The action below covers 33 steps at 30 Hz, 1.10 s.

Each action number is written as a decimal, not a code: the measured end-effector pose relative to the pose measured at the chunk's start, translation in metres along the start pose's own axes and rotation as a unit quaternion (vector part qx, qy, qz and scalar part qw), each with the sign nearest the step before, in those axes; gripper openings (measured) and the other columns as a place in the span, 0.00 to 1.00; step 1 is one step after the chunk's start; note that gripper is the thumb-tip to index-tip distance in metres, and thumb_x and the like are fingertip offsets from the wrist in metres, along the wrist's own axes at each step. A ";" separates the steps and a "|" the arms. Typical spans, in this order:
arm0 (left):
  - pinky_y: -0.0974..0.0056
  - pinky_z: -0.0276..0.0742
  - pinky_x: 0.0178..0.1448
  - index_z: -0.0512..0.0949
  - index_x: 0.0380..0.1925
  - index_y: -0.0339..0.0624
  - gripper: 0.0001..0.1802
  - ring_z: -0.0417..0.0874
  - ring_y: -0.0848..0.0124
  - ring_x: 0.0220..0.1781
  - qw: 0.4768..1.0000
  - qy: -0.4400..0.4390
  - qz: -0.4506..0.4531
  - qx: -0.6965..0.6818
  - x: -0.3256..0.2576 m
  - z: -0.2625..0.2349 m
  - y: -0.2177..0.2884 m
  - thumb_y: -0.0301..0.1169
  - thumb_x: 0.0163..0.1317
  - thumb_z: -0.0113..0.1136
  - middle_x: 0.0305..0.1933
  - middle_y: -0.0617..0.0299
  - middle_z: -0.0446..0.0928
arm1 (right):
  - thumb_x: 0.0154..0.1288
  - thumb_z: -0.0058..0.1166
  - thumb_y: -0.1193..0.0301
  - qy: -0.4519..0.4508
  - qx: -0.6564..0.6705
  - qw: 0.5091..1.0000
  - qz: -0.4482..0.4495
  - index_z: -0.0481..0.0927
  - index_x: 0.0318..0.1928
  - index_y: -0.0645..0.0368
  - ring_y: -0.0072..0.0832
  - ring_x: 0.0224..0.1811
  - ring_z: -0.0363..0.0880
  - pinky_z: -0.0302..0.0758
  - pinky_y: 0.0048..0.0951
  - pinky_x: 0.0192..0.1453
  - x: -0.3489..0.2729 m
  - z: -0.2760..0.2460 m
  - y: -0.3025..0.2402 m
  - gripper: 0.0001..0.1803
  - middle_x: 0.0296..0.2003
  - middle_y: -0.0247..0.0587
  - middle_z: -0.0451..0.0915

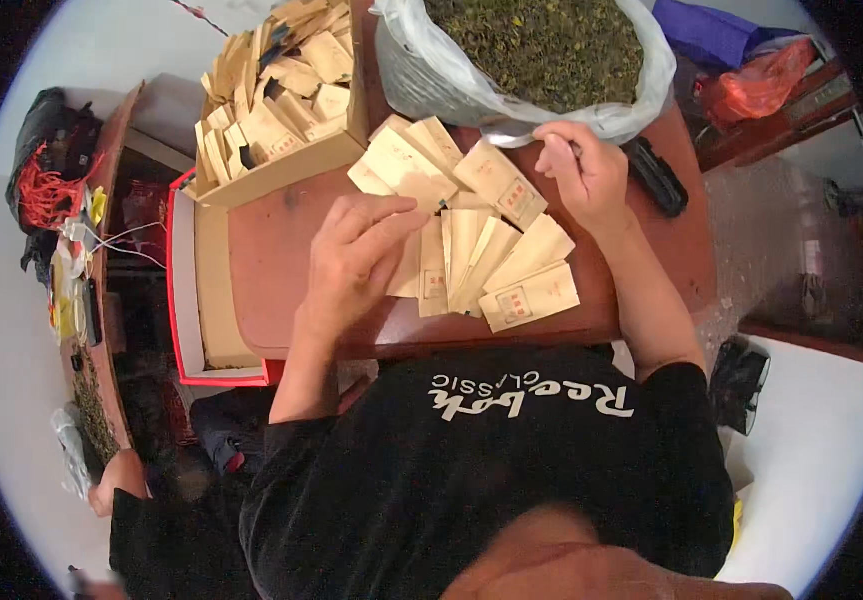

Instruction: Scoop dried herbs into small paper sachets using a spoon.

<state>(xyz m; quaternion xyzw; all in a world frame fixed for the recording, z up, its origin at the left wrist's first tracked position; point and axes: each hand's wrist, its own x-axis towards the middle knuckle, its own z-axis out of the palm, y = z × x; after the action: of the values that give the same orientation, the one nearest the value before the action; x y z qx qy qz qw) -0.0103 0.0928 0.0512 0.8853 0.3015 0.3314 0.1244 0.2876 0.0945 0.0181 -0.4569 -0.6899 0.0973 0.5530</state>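
My right hand [586,175] is closed round the handle of a metal spoon [508,133], whose bowl lies at the near rim of a white plastic bag [416,65]. Dried, dark green leaves, like tea, fill that bag [541,45]. My left hand [356,260] hovers over the left side of a spread of small brown paper packets [526,255], fingers stretched and slightly bent. Its fingertips reach the edge of the packets; whether they touch one I cannot tell. One packet [501,185] lies just below the spoon, and more packets [406,165] overlap to its left.
An open cardboard box [286,165] heaped with paper packets stands far left, by a red-edged box lid [176,290]. A black stapler-like object [656,178] lies right of the bag on the brown table [291,240]. Another person's hand [116,480] shows at lower left.
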 end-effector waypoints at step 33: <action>0.57 0.71 0.62 0.71 0.61 0.41 0.37 0.75 0.57 0.56 0.952 -0.110 0.032 -0.283 0.062 0.027 0.036 0.28 0.45 0.66 0.47 0.53 0.74 | 0.76 0.48 0.70 0.038 0.109 0.985 0.131 0.80 0.44 0.64 0.16 0.22 0.78 0.75 0.19 0.28 0.006 -0.005 -0.003 0.10 0.21 0.33 0.81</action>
<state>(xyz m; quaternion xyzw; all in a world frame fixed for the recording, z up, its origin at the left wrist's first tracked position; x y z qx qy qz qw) 0.0612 0.1020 0.0779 0.8539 0.1512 0.3073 0.3919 0.2904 0.0960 0.0257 -0.4841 -0.5877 0.2260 0.6076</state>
